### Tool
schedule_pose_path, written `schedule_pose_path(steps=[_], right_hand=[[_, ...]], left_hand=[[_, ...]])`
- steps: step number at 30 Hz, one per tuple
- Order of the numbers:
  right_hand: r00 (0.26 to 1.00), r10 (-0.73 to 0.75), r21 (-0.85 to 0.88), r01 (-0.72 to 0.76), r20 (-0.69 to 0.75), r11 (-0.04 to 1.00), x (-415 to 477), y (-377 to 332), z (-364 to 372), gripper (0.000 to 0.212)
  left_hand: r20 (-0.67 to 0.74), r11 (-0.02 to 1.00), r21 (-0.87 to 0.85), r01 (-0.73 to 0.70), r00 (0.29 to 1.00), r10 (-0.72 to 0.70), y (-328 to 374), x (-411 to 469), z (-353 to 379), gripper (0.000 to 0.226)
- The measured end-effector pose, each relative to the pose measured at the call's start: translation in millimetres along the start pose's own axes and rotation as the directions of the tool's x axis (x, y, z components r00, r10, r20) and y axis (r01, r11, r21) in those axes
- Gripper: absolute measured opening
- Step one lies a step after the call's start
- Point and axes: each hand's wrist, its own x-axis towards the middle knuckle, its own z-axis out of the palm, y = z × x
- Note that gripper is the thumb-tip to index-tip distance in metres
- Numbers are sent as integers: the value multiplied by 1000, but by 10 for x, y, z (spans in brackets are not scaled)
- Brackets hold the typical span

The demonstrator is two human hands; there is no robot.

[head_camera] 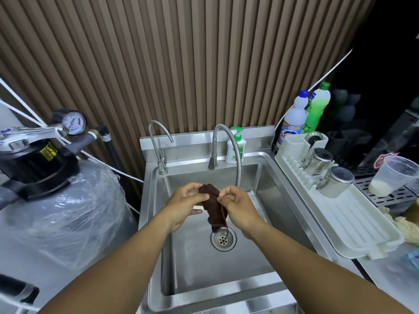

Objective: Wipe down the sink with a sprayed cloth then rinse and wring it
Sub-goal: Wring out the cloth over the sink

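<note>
A dark brown cloth (212,206) hangs bunched over the steel sink (267,191), its lower end dangling just above the drain (223,240). My left hand (186,203) pinches the cloth's upper left part. My right hand (235,206) grips its right edge. Both hands are held close together over the middle of the basin. The flexible faucet hose (235,155) ends just behind my right hand; I cannot tell whether water is running. A thin stream or thread trails from the cloth to the drain.
A second thin tap (158,143) and a green soap pump bottle (235,150) stand at the sink's back. A white drying rack (353,220) with two steel cups sits right, with detergent bottles (303,116) behind. A wrapped filter tank (56,200) stands left.
</note>
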Motion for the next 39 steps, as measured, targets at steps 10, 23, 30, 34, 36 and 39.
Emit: schedule_pose_path(steps=[10, 23, 30, 34, 36, 39], right_hand=[[993, -26, 91, 15, 117, 996, 98, -205, 79, 24], [984, -175, 1, 175, 37, 985, 147, -527, 120, 14], [983, -158, 75, 165, -98, 983, 177, -679, -5, 17], [982, -166, 119, 177, -93, 977, 203, -727, -32, 25], [982, -166, 159, 178, -85, 971, 199, -763, -19, 30], [988, -140, 164, 150, -71, 975, 192, -826, -20, 35]], left_hand=[[31, 974, -226, -13, 999, 20, 209, -61, -4, 25], [-132, 970, 121, -212, 965, 227, 604, -69, 3, 18], [-260, 932, 251, -260, 910, 324, 683, -26, -147, 19], [-309, 949, 192, -251, 902, 301, 678, -18, -139, 21], [-326, 954, 142, -263, 898, 296, 687, -24, -96, 19], [-270, 971, 23, -239, 933, 236, 695, -50, -74, 19]])
